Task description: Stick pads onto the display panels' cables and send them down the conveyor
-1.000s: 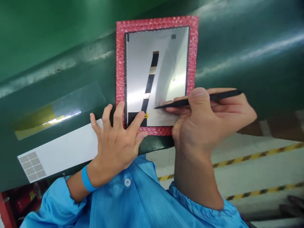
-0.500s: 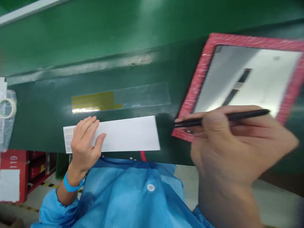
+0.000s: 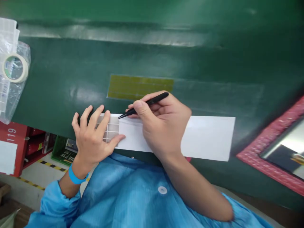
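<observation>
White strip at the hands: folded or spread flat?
Spread flat. The white strip extends straight from beneath the left hand past the right hand, with no fold visible; the part under the right hand is hidden.

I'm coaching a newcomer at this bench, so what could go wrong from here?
The pointed black tweezers in the right hand sit at a corner of the grey patches and might nick or crease one. The left hand lies partly over the patches, so fingers could smudge them. The white sheet lies near the bench's front edge; a bump might shift it.
</observation>
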`<move>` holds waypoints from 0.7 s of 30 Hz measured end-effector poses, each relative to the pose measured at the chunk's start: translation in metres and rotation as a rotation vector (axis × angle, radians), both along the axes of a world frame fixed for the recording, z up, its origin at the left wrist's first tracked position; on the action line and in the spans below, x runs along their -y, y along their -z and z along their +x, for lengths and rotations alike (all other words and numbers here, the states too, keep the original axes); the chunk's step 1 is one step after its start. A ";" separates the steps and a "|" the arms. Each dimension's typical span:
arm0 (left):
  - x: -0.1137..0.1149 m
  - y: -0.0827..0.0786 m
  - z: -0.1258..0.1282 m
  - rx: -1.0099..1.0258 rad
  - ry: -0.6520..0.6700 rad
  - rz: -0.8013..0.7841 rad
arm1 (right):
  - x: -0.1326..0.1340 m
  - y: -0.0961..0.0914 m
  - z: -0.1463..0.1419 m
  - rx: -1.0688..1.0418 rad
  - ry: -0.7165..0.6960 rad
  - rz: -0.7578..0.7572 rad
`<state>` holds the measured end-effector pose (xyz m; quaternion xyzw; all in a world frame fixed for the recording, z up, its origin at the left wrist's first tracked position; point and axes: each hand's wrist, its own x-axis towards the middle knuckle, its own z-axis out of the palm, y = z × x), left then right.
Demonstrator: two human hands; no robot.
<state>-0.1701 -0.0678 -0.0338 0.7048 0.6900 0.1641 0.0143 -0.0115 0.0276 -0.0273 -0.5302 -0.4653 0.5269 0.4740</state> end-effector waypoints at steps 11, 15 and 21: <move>-0.002 0.002 0.000 0.082 0.010 0.021 | -0.011 -0.003 0.001 0.061 -0.047 -0.082; -0.002 0.001 0.001 0.085 0.004 0.026 | -0.012 -0.003 -0.001 0.064 -0.068 -0.080; -0.004 0.006 -0.004 0.071 -0.014 0.038 | -0.004 -0.012 0.008 -0.162 -0.041 -0.017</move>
